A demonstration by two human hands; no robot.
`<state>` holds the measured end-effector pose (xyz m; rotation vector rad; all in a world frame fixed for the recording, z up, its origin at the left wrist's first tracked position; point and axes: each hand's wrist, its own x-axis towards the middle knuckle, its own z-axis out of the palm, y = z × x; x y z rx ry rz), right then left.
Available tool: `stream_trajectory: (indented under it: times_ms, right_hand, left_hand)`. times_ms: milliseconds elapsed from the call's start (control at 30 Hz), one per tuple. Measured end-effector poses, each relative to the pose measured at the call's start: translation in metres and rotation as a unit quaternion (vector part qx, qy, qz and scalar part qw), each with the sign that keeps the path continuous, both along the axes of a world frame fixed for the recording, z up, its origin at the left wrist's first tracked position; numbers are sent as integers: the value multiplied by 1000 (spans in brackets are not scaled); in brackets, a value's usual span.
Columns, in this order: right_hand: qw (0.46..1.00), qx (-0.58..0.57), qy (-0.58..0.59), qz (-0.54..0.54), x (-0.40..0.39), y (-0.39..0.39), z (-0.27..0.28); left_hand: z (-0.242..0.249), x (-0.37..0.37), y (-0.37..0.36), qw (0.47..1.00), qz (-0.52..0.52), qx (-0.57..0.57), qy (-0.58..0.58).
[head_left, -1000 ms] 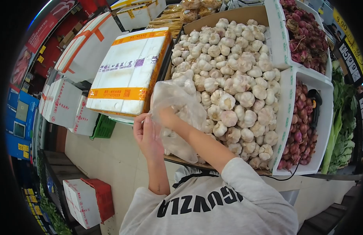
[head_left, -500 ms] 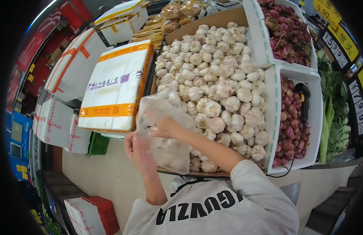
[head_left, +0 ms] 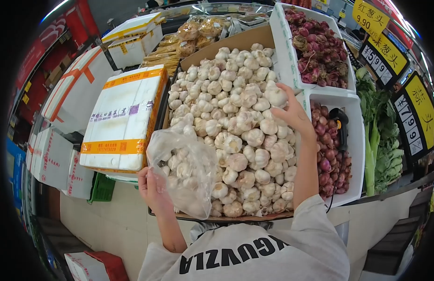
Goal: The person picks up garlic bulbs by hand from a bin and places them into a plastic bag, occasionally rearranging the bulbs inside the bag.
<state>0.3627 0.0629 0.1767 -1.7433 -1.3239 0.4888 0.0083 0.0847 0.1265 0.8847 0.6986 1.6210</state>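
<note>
My left hand [head_left: 153,186] pinches the rim of a clear plastic bag [head_left: 198,161], which rests on the near left part of the garlic heap. Its mouth gapes, and several bulbs show through the thin film, though some may lie beneath it. Over at the heap's right side, my right hand [head_left: 294,111] has thumb and fingers around a large white garlic bulb [head_left: 275,95]. Loose garlic bulbs [head_left: 238,122] fill the wide cardboard-lined bin between the two hands.
White foam boxes hold red shallots [head_left: 322,161] and purple onions [head_left: 315,51] on the right, with a black handheld device [head_left: 340,122] on the shallots. Leafy greens [head_left: 376,136] and price signs [head_left: 416,117] stand beyond. A taped foam box [head_left: 121,117] borders the bin's left.
My right hand has left the bag and moved right across the garlic to a bulb near the bin's edge. My left hand still holds the bag. The view has shifted slightly.
</note>
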Motion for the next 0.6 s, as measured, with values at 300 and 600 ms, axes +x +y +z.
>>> stream_trajectory:
  times_ms: [300, 600]
  right_hand:
    - [997, 16, 59, -56, 31, 26, -34]
    - [960, 174, -148, -164, 32, 50, -52]
  left_hand:
    - [-3, 4, -6, 999, -33, -19, -21]
    - [-4, 6, -7, 998, -42, -16, -37]
